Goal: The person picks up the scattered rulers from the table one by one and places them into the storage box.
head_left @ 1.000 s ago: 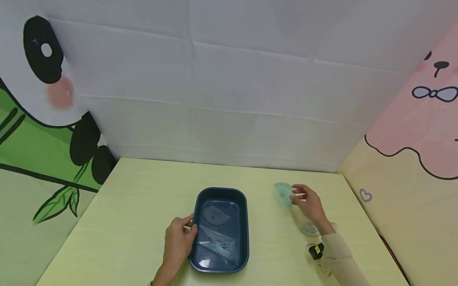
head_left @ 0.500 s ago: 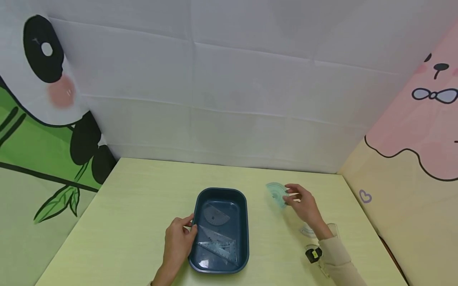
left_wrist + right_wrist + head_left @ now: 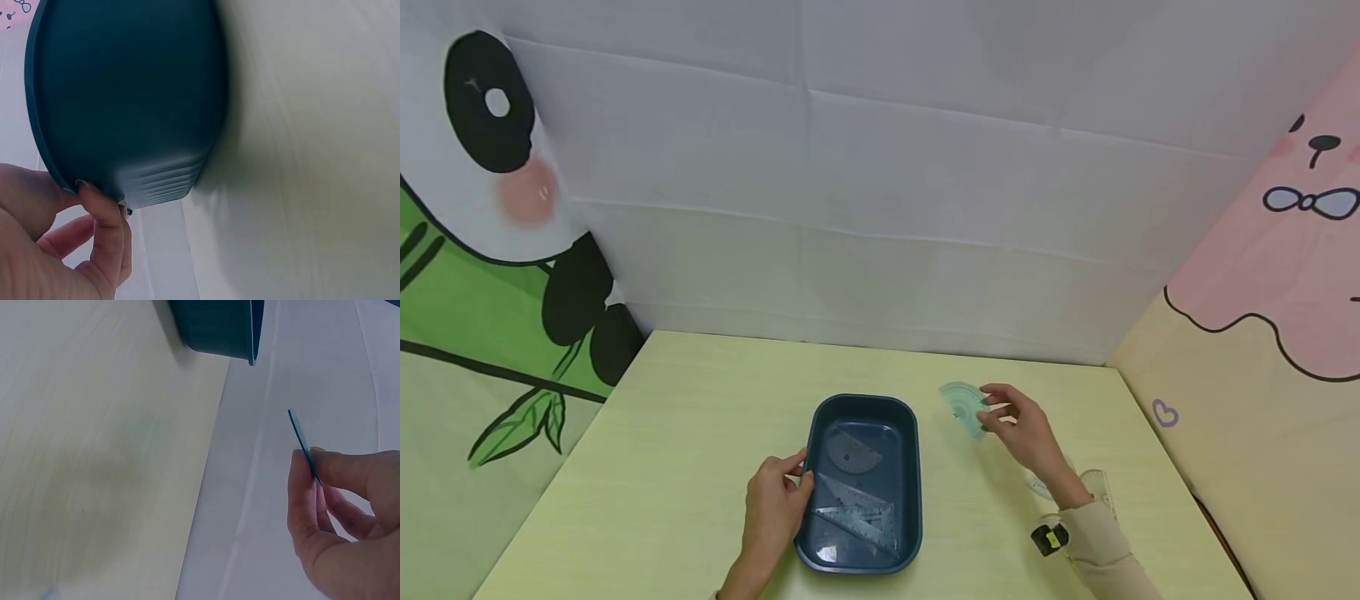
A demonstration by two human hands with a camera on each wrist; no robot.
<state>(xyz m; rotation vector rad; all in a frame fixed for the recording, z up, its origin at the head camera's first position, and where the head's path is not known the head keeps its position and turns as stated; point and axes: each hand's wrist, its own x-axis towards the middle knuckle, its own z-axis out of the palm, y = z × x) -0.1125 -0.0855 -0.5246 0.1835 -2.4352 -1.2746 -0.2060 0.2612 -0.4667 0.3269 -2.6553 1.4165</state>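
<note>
A dark blue plastic tray (image 3: pixel 865 446) stands on the table; a clear protractor (image 3: pixel 852 452) and clear set squares (image 3: pixel 868 518) lie inside it. My left hand (image 3: pixel 777 504) pinches the tray's left rim between thumb and fingers, and the left wrist view shows the grip on the lip of the tray (image 3: pixel 125 94). To the right of the tray, my right hand (image 3: pixel 1022 429) holds a greenish see-through protractor (image 3: pixel 962 406) by its edge, raised above the table. Seen edge-on in the right wrist view, the protractor (image 3: pixel 299 434) is pinched between thumb and fingertips.
Beside my right sleeve lie a black tape measure (image 3: pixel 1049 537) with a yellow-green label, a clear ruler-like piece (image 3: pixel 1099 487) and another clear curved piece (image 3: pixel 1039 486) partly hidden by the wrist. A white cloth wall (image 3: pixel 880 208) rises behind the pale yellow table (image 3: pixel 700 417).
My right hand has moved left with the green protractor, closer to the tray. The left hand and tray have stayed in place.
</note>
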